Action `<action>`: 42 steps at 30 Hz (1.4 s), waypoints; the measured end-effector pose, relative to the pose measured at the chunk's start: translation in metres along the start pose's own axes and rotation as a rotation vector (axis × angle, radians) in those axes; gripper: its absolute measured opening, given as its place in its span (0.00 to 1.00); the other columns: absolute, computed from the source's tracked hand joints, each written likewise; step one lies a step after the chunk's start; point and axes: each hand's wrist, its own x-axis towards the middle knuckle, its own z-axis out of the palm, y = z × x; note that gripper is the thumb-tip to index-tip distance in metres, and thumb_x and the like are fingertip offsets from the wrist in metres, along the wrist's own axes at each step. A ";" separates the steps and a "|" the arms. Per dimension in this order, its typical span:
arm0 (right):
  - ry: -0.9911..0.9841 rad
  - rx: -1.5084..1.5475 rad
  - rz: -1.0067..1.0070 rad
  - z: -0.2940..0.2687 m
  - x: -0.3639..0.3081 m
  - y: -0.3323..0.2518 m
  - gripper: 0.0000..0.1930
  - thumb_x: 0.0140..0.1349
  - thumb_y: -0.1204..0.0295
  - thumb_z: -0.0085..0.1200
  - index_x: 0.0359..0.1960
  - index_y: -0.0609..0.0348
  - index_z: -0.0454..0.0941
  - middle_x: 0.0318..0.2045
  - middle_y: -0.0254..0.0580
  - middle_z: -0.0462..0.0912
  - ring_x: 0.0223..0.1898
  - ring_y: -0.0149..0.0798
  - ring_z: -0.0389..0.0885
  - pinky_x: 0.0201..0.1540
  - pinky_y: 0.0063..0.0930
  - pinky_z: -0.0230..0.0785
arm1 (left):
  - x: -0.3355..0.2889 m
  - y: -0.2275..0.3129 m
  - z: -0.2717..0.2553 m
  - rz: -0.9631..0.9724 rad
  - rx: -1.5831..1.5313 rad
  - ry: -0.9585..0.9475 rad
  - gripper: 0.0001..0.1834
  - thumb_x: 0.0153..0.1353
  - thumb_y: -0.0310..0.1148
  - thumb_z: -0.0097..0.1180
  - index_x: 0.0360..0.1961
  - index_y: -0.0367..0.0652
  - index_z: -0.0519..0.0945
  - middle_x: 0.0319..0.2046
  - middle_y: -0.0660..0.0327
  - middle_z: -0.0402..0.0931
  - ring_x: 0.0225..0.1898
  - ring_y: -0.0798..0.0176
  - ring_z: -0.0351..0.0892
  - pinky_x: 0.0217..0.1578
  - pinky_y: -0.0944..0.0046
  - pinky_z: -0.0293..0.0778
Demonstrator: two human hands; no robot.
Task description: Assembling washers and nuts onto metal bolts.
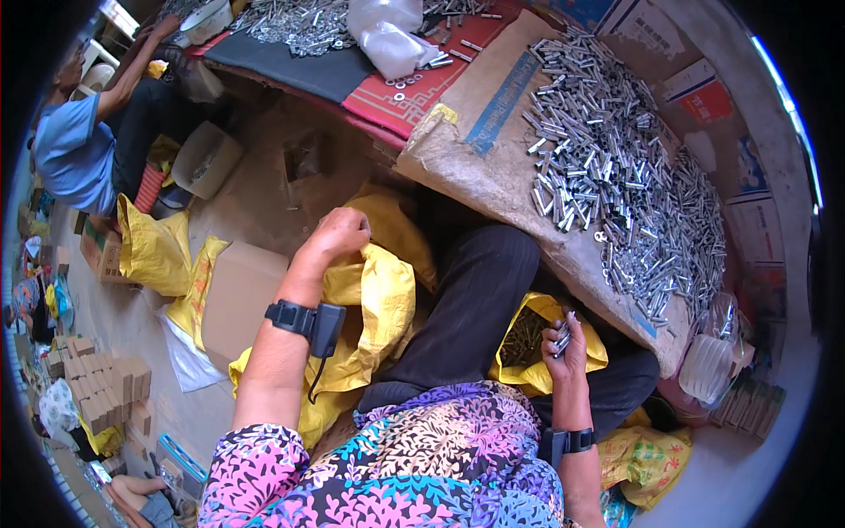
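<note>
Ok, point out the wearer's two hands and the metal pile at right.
Left hand [340,232]: head view, back of the hand.
Right hand [572,350]: head view, below the fingers.
Metal pile [614,163]: head view, its middle.

Saw pink, purple, turquoise and cream leafy sprigs over black on the top [422,458], faint stripes on the near-black trousers [480,299], and black on the wrist straps [286,315]. Found plain yellow on the sack [387,282] and open bag [591,348], brownish gold on the pieces [524,339] inside. Noted bright silver on the metal pins [607,150], tan with a blue band on the cardboard [493,167], pale geometric lines on the red cloth [436,84], light blue on the co-worker's shirt [75,158].
</note>
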 end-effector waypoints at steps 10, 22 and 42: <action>0.102 -0.032 -0.001 0.008 0.005 0.001 0.07 0.60 0.64 0.55 0.36 0.45 0.71 0.25 0.30 0.74 0.19 0.26 0.68 0.13 0.15 0.56 | 0.045 -0.054 0.103 -0.028 0.151 0.218 0.17 0.53 0.25 0.48 0.46 0.39 0.76 0.53 0.49 0.67 0.57 0.46 0.64 0.55 0.54 0.64; 0.207 -0.031 -0.004 0.006 0.012 -0.001 0.08 0.61 0.63 0.54 0.30 0.50 0.74 0.24 0.31 0.76 0.20 0.27 0.70 0.13 0.16 0.57 | 0.045 -0.057 0.101 -0.758 -1.030 -0.211 0.29 0.66 0.49 0.36 0.56 0.35 0.69 0.54 0.47 0.70 0.57 0.50 0.65 0.55 0.55 0.60; 0.276 0.002 0.068 0.010 0.028 0.003 0.05 0.60 0.68 0.53 0.36 0.48 0.71 0.24 0.32 0.74 0.18 0.27 0.68 0.13 0.16 0.54 | 0.027 -0.110 0.167 -0.252 -0.429 -0.418 0.21 0.64 0.35 0.42 0.56 0.40 0.70 0.58 0.51 0.66 0.59 0.52 0.64 0.58 0.61 0.60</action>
